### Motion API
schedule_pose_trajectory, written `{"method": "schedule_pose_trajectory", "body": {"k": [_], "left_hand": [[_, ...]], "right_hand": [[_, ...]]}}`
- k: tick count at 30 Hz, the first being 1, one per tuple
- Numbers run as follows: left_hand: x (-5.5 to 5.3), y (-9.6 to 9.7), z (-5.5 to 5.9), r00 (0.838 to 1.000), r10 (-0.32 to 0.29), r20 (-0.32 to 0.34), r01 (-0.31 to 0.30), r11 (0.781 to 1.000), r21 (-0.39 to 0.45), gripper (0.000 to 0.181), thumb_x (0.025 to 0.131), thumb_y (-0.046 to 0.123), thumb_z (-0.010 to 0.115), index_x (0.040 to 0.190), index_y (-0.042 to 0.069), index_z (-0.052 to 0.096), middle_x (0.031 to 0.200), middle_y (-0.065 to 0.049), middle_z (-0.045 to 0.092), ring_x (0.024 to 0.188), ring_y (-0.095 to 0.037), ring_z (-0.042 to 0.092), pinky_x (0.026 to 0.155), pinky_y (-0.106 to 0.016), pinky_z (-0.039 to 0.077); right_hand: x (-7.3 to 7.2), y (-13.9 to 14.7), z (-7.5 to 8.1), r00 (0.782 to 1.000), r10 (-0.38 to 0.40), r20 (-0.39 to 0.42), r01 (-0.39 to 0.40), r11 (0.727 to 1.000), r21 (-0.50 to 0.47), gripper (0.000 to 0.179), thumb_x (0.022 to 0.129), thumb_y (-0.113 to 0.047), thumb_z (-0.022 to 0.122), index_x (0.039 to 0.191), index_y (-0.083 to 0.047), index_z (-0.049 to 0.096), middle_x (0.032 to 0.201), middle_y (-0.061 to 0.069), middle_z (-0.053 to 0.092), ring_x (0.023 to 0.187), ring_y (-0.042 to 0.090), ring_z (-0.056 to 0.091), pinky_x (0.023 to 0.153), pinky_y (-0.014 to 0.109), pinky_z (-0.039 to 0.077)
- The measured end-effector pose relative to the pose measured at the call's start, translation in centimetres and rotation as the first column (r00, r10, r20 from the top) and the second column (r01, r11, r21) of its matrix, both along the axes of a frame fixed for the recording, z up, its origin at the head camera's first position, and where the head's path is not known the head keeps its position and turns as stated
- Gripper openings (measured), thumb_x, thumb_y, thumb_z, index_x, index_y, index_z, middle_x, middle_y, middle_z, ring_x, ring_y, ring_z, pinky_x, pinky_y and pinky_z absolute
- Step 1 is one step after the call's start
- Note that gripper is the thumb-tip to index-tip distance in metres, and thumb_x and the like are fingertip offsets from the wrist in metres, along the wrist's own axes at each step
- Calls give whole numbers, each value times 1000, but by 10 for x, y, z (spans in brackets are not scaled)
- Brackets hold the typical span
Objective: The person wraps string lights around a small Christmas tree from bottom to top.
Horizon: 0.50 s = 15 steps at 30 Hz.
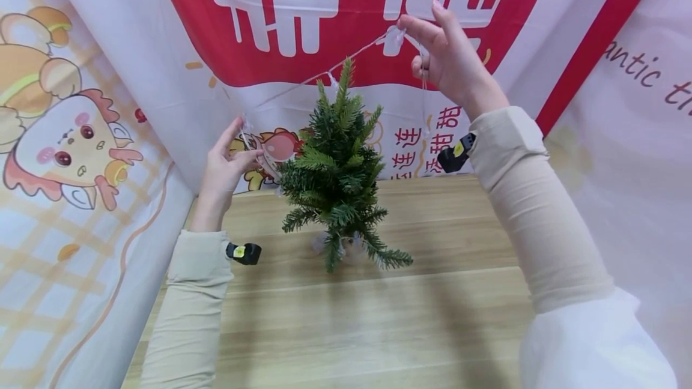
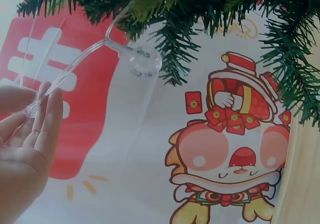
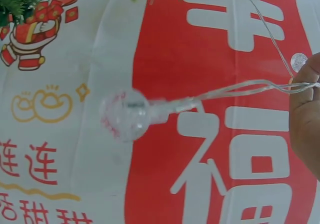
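Note:
A small green artificial Christmas tree (image 1: 343,164) stands upright on the wooden table, between my two hands. Behind its top, a clear string of lights (image 1: 294,87) slants up from left to right. My left hand (image 1: 218,167) pinches the wire between thumb and fingers, left of the tree. Higher up, right of the treetop, my right hand (image 1: 454,65) pinches the other end of this stretch, and more wire hangs below it. One round clear bulb (image 2: 144,62) dangles by the branches in the left wrist view. Another bulb (image 3: 126,115) hangs from the wire near my right hand.
A white cloth backdrop with a large red printed panel (image 1: 357,17) rises behind the tree. Cartoon-printed cloth (image 1: 70,155) covers the left side. Several clear bulbs (image 1: 357,242) show low around the tree's base on the wooden table (image 1: 346,329).

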<state>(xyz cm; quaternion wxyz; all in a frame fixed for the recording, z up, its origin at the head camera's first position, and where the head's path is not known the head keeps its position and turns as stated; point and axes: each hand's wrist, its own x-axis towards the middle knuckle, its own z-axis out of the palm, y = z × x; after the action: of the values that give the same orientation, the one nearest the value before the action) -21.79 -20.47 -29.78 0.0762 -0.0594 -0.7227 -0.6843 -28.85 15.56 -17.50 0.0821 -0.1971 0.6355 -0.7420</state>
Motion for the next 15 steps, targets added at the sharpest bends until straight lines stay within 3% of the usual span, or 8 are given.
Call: {"method": "schedule_pose_trajectory", "body": {"k": [8, 15], "left_hand": [[-5, -3, -9, 999, 34, 37, -29, 993, -113, 68, 94, -6, 45, 153, 16, 20, 162, -6, 16, 87, 4, 61, 76, -7, 52], [-11, 0, -20, 996, 66, 62, -56, 987, -147, 67, 94, -6, 41, 153, 14, 17, 161, -8, 19, 89, 6, 57, 76, -5, 49]], "right_hand": [[-8, 2, -17, 998, -6, 59, 4, 999, 34, 59, 97, -52, 40, 149, -25, 33, 157, -13, 24, 65, 8, 50, 70, 15, 48], [-10, 4, -31, 996, -13, 89, 3, 994, 113, 64, 95, -57, 41, 150, -27, 30, 158, -15, 21, 68, 7, 51, 76, 16, 47]]}}
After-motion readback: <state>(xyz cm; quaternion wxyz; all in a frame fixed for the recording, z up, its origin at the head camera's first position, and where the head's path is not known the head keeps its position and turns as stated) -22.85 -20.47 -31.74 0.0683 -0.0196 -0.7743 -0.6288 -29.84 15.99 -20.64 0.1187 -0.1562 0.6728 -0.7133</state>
